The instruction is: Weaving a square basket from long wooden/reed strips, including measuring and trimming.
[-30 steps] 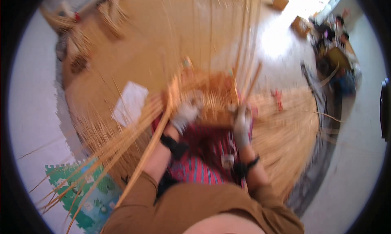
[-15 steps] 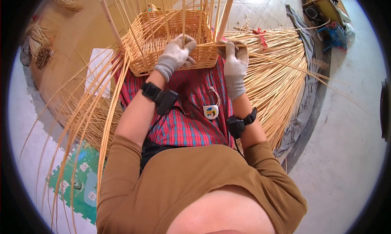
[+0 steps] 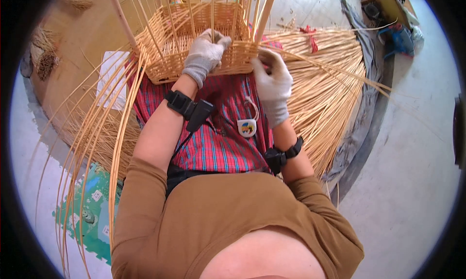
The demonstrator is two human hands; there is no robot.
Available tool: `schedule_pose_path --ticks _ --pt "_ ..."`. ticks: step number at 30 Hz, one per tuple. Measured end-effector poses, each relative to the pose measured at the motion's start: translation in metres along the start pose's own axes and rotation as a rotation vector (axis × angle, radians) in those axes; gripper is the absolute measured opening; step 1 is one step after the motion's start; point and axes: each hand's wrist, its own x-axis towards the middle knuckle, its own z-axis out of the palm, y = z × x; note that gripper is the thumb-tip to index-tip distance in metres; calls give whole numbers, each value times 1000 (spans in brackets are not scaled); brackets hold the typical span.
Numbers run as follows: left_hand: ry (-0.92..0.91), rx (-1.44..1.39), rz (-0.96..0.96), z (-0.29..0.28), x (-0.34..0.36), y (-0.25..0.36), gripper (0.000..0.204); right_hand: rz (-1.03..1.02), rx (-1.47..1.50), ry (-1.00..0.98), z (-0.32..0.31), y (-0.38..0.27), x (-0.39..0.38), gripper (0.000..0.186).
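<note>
Upper centre of the frame: half-woven rectangular basket of pale straw-coloured wicker (image 3: pixel 194 41), resting on a lap covered by red-and-blue plaid cloth (image 3: pixel 218 133), uncut upright stakes fanning from its rim. Left hand (image 3: pixel 204 55), in a grey knit glove, draped over the basket's near wall, fingers curled onto the weave. Right hand (image 3: pixel 273 82), gloved alike, pinched on a thin pale cane strand (image 3: pixel 335 67) at the basket's near right corner. Black straps on both wrists. Right of centre, large sheaf of loose pale canes (image 3: pixel 330 99) spread across the grey floor (image 3: pixel 412 182). Left edge, long curved canes (image 3: pixel 97 148) over a green patterned foam mat (image 3: pixel 87 216). White sheet (image 3: pixel 110 80) lying left of the basket.
</note>
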Motion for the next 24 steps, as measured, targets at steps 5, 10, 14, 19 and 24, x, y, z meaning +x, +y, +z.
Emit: schedule_pose_path --ticks 5,10,14,19,24 --pt "102 -107 486 -23 -49 -36 32 -115 -619 -545 31 -22 36 101" --pt "477 127 -24 -114 -94 -92 31 -245 -542 -456 26 -51 35 76" --pt "534 -137 161 -138 -84 -108 34 -516 -40 -443 105 -78 -19 67" --pt "529 50 75 -153 -88 -110 46 166 -18 -370 223 -85 5 103" --pt "394 -86 198 -144 -94 -132 47 510 -67 -211 264 -76 40 121"
